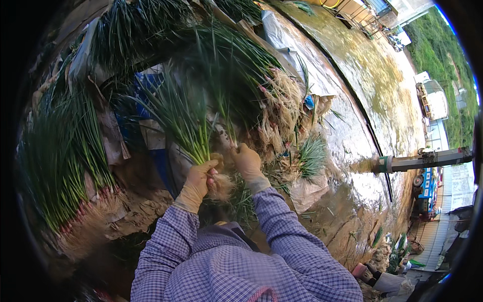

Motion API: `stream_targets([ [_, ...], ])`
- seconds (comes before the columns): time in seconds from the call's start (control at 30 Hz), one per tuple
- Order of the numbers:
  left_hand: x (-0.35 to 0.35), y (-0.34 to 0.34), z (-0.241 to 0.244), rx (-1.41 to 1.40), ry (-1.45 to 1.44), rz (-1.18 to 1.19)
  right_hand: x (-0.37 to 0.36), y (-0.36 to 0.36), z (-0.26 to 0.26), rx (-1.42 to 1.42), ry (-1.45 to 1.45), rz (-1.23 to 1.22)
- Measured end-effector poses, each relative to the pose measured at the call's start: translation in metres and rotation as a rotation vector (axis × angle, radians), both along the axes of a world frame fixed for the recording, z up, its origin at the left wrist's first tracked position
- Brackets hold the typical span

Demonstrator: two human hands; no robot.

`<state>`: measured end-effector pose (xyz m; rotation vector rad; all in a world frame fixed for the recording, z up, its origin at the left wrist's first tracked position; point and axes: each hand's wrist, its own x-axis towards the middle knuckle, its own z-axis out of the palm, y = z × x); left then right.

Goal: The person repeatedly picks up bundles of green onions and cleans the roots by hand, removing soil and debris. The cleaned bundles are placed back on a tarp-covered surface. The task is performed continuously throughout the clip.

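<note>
My left hand (199, 180), in a pale glove, is closed around a bunch of green onion-like plants (198, 139) just above their pinkish bulbs and stringy roots. Just to its right, my right hand (246, 163), gloved too, pinches a thin stalk (229, 128) near its base. Beyond my right hand lies a large pile of the same plants (241, 56), its tangled pale roots (283, 102) facing right. To the left, a row of more plants (81, 188) lies with its bulbs and roots towards me.
Blue and white sacking (153, 139) lies between the piles. A small bundle of greens (312, 156) rests on sheeting at the right. Wet ground (351, 75) stretches beyond, with a post (426, 160), a blue truck (426, 192) and a partly visible person (388, 283) at the lower right.
</note>
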<state>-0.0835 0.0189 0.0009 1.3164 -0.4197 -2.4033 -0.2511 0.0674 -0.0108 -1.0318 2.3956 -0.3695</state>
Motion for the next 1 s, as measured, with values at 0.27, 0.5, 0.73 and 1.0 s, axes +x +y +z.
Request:
stream_targets([
  [0.27, -0.026, -0.005, 0.000, -0.072, 0.088, -0.014, -0.004, 0.045, 0.042, -0.148, -0.286, 0.386],
  [0.5, -0.018, 0.006, -0.005, 0.030, 0.020, -0.045, -0.009, -0.028, 0.033, -0.150, -0.312, 0.263],
  [0.73, -0.001, 0.008, -0.015, -0.035, -0.007, -0.038, 0.009, -0.018, 0.012, -0.293, -0.100, 0.154],
  [1.0, 0.001, 0.012, -0.001, -0.231, -0.229, -0.098, 0.029, -0.025, 0.054, -0.163, -0.935, -0.090],
])
